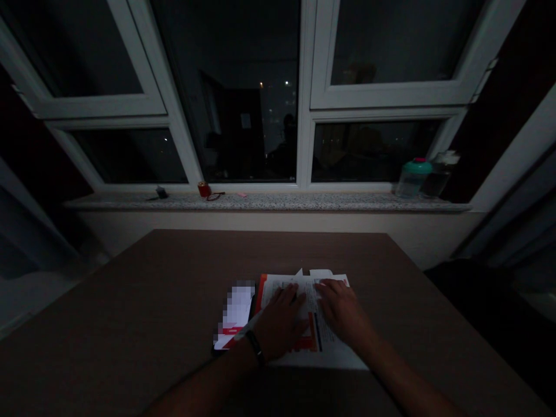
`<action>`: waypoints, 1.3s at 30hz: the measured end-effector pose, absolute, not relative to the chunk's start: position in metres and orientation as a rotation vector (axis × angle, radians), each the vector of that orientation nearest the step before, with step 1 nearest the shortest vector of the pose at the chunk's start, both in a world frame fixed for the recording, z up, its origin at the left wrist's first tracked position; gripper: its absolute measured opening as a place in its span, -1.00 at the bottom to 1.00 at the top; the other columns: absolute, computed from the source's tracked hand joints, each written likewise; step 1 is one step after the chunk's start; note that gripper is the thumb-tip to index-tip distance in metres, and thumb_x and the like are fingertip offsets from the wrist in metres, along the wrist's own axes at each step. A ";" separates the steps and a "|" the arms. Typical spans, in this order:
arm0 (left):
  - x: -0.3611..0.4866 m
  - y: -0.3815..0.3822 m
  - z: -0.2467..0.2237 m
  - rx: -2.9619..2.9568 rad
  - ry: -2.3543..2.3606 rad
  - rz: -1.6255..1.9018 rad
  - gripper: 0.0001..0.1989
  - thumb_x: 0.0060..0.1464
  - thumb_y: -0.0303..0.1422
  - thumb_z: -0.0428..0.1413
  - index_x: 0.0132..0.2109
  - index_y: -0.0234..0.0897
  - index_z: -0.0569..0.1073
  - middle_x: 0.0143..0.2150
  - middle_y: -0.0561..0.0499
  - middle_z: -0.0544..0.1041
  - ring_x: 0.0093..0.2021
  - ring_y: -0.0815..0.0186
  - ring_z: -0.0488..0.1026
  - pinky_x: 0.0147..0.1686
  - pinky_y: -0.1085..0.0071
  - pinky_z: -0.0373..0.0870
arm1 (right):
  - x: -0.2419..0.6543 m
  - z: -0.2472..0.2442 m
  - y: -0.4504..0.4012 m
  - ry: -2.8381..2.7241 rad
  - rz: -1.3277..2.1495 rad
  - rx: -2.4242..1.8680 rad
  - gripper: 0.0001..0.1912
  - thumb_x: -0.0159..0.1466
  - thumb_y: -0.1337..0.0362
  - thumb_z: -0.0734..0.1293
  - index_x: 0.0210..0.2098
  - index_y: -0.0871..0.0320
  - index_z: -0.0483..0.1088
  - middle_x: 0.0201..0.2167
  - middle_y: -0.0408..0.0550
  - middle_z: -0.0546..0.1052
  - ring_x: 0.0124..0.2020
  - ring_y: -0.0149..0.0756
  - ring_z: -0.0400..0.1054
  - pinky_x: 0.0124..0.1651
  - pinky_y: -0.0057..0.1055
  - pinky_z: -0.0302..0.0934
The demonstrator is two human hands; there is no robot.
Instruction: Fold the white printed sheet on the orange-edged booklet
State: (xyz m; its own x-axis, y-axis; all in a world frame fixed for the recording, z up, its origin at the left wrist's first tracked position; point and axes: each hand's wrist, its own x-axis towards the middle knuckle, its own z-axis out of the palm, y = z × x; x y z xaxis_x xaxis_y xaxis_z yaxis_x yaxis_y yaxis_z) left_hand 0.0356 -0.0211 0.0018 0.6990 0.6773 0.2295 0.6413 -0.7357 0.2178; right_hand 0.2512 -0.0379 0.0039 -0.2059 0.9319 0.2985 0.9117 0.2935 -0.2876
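Note:
A printed sheet or booklet (330, 347) with orange and white areas lies on the brown table (174, 278). My left hand (283, 324), with a dark band at the wrist, rests on its left half, fingers spread. On its upper right part lies my right hand (340, 307), palm down with the fingers slightly apart. Neither hand grips anything. Just left of the paper, a phone (238, 310) with a lit, partly pixelated screen lies on the table near my left wrist. White paper tabs stick out past the top edge of the sheet.
Behind the table runs a speckled windowsill (278, 201) under dark windows. On it stand a small red container (204, 189), a small dark object (161, 192), a bottle with a teal lid (413, 178) and another clear bottle (438, 175). Curtains hang at both sides.

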 end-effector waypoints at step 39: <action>0.037 -0.018 -0.001 2.803 0.973 0.395 -0.33 0.28 -0.20 0.05 0.39 -0.29 -0.03 0.41 -0.27 0.01 0.40 -0.01 -0.07 0.32 -0.02 -0.01 | 0.217 0.005 -0.039 -2.134 0.034 -1.685 -0.68 0.26 0.48 0.19 -0.02 0.21 0.38 -0.03 0.11 0.38 0.01 -0.07 0.18 0.08 -0.23 0.14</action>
